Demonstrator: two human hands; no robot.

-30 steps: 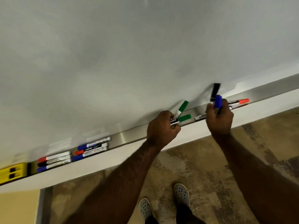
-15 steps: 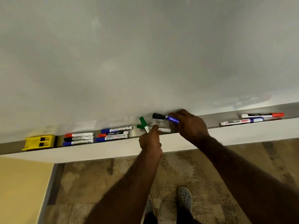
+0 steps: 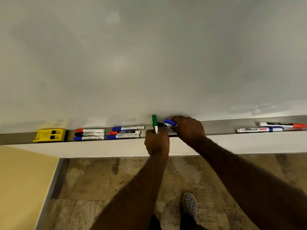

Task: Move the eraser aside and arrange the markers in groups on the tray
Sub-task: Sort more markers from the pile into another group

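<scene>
A long metal tray (image 3: pixel 221 126) runs under the whiteboard. The yellow eraser (image 3: pixel 50 134) sits at its left end. Beside it lie two groups of three markers (image 3: pixel 90 134) (image 3: pixel 126 132), in red, black and blue. My left hand (image 3: pixel 157 143) grips a green marker (image 3: pixel 154 124) that points upward over the tray's middle. My right hand (image 3: pixel 188 129) holds a blue-capped marker (image 3: pixel 169 122) and a black one just right of it, low over the tray. Two more markers (image 3: pixel 265 128) rest far right.
The whiteboard (image 3: pixel 149 55) fills the upper view. Below the tray is a white ledge (image 3: pixel 99 148), then a mottled brown floor with my shoes (image 3: pixel 190 203). A yellow wall (image 3: pixel 21 180) stands at the lower left.
Both hands moved left along the tray with their markers, from near the right pair to beside the two groups. The green marker has turned upright.
</scene>
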